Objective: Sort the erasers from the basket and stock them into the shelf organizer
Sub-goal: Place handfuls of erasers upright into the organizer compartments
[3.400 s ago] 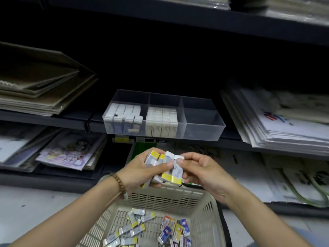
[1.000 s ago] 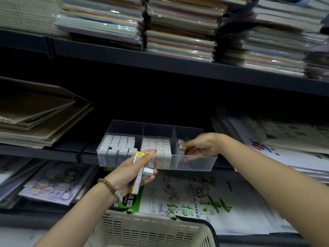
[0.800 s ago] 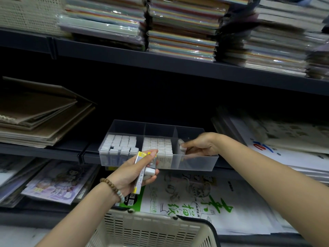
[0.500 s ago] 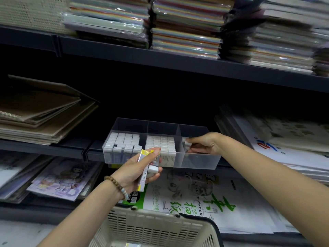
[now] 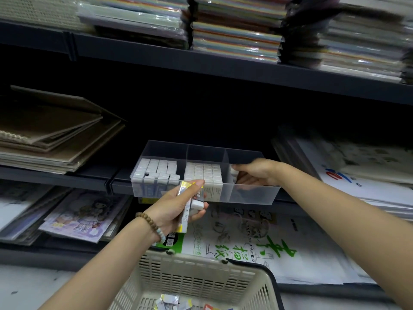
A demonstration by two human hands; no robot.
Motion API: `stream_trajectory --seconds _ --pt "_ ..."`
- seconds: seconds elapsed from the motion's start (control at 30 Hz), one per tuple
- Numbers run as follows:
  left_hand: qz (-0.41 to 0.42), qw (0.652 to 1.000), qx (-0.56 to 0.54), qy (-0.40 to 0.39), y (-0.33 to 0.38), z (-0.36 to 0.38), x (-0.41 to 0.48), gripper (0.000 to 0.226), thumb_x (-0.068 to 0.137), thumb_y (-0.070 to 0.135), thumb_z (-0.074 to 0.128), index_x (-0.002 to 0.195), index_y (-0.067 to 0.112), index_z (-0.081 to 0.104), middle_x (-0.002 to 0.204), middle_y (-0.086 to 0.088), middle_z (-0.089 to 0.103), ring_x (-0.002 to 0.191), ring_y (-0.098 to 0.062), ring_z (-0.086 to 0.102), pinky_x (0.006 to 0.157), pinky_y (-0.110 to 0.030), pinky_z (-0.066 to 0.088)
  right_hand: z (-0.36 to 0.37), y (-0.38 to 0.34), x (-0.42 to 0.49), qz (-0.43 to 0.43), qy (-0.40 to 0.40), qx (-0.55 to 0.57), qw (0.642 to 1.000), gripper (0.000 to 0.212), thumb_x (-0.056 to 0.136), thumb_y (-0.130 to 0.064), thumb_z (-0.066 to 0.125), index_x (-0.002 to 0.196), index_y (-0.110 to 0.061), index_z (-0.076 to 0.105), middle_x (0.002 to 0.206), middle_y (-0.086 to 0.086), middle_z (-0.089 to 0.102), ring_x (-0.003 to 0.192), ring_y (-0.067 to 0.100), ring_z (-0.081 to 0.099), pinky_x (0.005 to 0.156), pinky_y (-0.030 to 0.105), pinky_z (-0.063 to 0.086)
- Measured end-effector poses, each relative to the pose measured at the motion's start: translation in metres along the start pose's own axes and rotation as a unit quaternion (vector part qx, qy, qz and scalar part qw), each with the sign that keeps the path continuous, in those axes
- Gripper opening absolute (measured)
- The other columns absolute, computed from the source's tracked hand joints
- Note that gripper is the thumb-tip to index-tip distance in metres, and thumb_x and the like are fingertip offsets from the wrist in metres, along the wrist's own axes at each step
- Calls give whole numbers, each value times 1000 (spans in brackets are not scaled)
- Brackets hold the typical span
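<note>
A clear three-compartment shelf organizer (image 5: 254, 194) stands on the middle shelf. Its left and middle compartments are packed with white erasers (image 5: 203, 173). My right hand (image 5: 257, 174) reaches into the right compartment and pinches a white eraser (image 5: 233, 171) against the divider. My left hand (image 5: 176, 206) hovers just in front of the organizer and grips a bundle of yellow-and-white wrapped erasers (image 5: 186, 208). Below, a beige plastic basket (image 5: 201, 278) holds several loose wrapped erasers (image 5: 172, 303).
Brown sketch pads (image 5: 55, 135) lie stacked left of the organizer, white paper packs (image 5: 357, 166) to its right. Sketch paper packs (image 5: 245, 238) lie on the lower shelf. Stacked wrapped paper (image 5: 234, 30) fills the top shelf.
My right hand carried one eraser from the bundle up into the organizer's right compartment and has sunk lower in it. My left hand rose from the basket and holds the remaining bundle.
</note>
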State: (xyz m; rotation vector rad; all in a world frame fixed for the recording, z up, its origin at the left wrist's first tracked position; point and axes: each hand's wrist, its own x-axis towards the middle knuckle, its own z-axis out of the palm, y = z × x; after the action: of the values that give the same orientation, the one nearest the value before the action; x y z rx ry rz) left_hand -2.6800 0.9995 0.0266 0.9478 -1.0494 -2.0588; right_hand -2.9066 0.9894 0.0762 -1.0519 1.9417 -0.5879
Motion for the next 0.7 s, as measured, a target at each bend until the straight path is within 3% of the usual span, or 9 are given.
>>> stream_trajectory --seconds 0.1,0.17,0.23,0.33,0.43,0.57,0.7 --pt "-6 1000 -22 -3 0 2 0 50 64 39 73 105 13 66 77 -7 69 63 -15 68 51 -23 54 -3 2 -9 -53 46 -28 997 37 95 -37 51 111 -4 60 103 14 68 93 24 67 73 28 55" --pt "-1 999 -43 1 0 3 -1 48 66 41 71 105 13 66 79 -8 66 62 -14 67 52 -22 54 -3 4 -21 -145 125 -34 981 26 95 -30 52 104 -8 62 100 10 68 92 23 67 72 27 54" --pt "6 998 -57 10 1 8 -2 45 69 42 69 104 13 65 81 -9 62 60 -14 66 52 -22 54 8 7 -42 -225 152 13 962 13 93 -26 56 89 -17 64 89 3 69 77 10 66 61 19 53" --pt "25 996 -77 45 -2 18 -5 36 78 41 65 100 12 62 79 -9 62 58 -13 66 53 -23 54 39 18 -72 -235 76 122 961 12 89 -23 61 80 -20 68 75 -5 68 57 2 60 50 15 49" --pt "62 986 -132 81 -8 26 -9 31 83 37 63 99 10 57 82 -10 59 61 -14 65 54 -22 55 67 31 -94 -192 -15 217 957 19 83 -32 66 84 -14 69 70 -4 66 60 8 62 52 18 50" --pt "115 970 -147 158 -12 28 -11 29 88 40 56 98 13 53 90 -11 58 64 -14 62 53 -26 54 89 36 -105 -167 -112 242 949 27 78 -34 70 91 -10 66 75 -1 70 66 12 68 55 21 54" --pt "157 957 -170 178 -16 33 -10 23 89 34 58 99 14 53 82 -6 54 66 -15 60 57 -22 56 100 37 -106 -171 -114 237 950 22 76 -17 75 94 -6 68 80 6 72 68 13 69 58 22 57"
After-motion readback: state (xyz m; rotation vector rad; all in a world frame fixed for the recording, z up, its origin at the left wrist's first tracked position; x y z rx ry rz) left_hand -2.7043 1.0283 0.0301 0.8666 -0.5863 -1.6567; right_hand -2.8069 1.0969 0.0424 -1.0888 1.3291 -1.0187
